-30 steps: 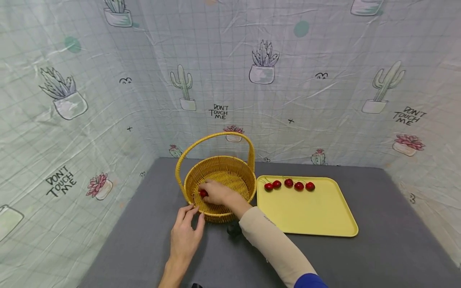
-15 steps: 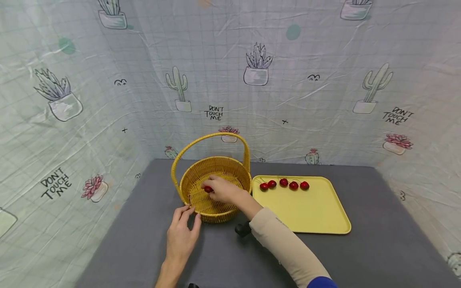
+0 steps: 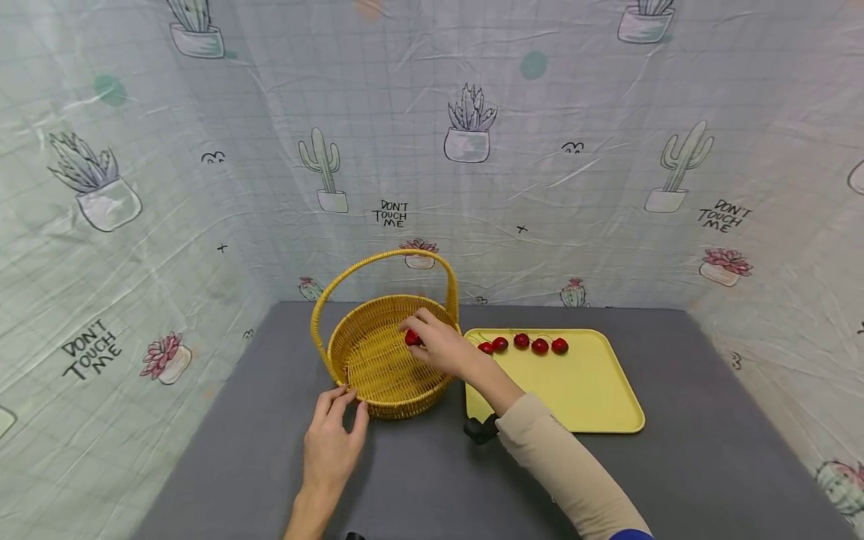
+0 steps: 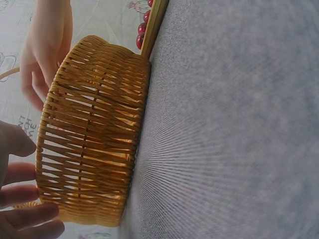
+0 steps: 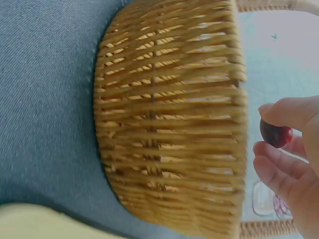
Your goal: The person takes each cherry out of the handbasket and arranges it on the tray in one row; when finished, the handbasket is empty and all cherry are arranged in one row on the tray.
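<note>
A yellow wicker basket with a tall arched handle stands on the grey table. My right hand pinches a red cherry between thumb and fingertips, above the right part of the basket at about rim height. My left hand rests its fingertips on the near left rim, the fingers loosely extended. In the left wrist view, those fingers lie along the rim of the wickerwork. Several more cherries lie in a row at the back of the yellow tray, stems partly visible.
The shallow yellow tray sits just right of the basket, under my right forearm. A black object shows at my right wrist. A patterned cloth hangs behind the table and along its sides.
My right hand has lifted the cherry from low inside the basket, up and rightward toward its right rim. My left hand stays at the rim. The head view has shifted slightly.
</note>
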`<state>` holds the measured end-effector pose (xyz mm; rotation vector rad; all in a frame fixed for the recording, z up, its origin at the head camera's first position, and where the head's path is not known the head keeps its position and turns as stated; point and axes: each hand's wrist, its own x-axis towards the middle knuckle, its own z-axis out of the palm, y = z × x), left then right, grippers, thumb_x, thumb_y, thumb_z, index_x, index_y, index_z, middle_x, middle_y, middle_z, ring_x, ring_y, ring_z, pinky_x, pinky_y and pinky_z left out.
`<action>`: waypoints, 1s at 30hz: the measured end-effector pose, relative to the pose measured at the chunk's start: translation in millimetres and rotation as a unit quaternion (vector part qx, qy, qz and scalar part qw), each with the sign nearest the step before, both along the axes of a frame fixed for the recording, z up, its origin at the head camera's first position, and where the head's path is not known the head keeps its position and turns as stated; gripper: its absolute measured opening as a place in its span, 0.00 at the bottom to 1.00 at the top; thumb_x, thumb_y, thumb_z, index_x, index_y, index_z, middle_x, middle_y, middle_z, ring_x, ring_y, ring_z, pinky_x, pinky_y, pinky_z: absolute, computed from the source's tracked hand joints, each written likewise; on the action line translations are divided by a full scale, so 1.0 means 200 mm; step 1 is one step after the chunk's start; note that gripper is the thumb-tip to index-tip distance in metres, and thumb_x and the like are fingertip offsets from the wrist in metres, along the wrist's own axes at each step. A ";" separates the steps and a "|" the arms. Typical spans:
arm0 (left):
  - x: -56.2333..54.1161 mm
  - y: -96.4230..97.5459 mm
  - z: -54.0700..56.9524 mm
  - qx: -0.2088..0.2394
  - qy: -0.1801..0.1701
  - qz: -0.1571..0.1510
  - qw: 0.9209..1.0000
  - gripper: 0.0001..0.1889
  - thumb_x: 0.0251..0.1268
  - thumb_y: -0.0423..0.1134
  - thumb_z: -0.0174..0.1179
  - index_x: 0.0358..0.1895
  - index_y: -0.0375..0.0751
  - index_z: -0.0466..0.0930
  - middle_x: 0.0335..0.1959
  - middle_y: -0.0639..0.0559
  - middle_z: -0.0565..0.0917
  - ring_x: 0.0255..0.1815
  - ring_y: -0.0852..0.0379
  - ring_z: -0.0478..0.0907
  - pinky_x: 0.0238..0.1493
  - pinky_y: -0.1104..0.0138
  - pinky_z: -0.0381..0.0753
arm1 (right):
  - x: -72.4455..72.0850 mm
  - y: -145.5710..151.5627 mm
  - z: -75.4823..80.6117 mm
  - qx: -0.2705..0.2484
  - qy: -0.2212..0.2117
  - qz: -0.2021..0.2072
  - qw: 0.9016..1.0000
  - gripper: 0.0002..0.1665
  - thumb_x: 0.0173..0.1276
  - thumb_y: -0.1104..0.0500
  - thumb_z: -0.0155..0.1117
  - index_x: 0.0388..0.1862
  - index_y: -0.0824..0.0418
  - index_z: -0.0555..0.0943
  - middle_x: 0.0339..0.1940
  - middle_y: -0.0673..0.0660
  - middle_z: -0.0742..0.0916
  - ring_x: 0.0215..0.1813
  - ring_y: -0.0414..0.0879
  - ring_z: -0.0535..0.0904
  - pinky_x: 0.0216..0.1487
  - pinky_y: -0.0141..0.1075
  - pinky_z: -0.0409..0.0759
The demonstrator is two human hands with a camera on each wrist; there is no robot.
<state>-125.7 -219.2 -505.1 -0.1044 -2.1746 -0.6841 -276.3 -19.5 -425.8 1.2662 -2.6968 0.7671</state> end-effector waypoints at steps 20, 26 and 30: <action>0.00 0.00 0.00 0.004 0.004 0.004 1.000 0.11 0.58 0.30 0.70 0.44 0.29 0.87 0.46 0.38 0.82 0.44 0.41 0.86 0.34 0.55 0.87 | 0.02 0.44 0.02 -0.069 0.020 -0.075 0.995 0.19 0.70 0.63 0.66 0.59 0.63 0.78 0.53 0.58 0.79 0.45 0.44 0.78 0.46 0.37 0.83; 0.00 0.01 0.01 0.004 0.000 -0.002 1.000 0.12 0.59 0.30 0.70 0.44 0.28 0.86 0.47 0.36 0.82 0.42 0.41 0.86 0.30 0.58 0.87 | 0.00 0.59 0.00 -0.066 0.022 -0.114 0.991 0.22 0.69 0.64 0.66 0.60 0.66 0.76 0.54 0.61 0.80 0.45 0.48 0.79 0.47 0.40 0.83; 0.00 0.02 0.01 0.009 -0.003 -0.003 1.000 0.12 0.59 0.30 0.70 0.44 0.28 0.86 0.47 0.36 0.82 0.44 0.40 0.86 0.30 0.57 0.87 | -0.01 0.70 -0.02 -0.069 0.016 -0.143 0.987 0.21 0.68 0.64 0.66 0.59 0.67 0.77 0.54 0.63 0.80 0.46 0.50 0.80 0.46 0.42 0.84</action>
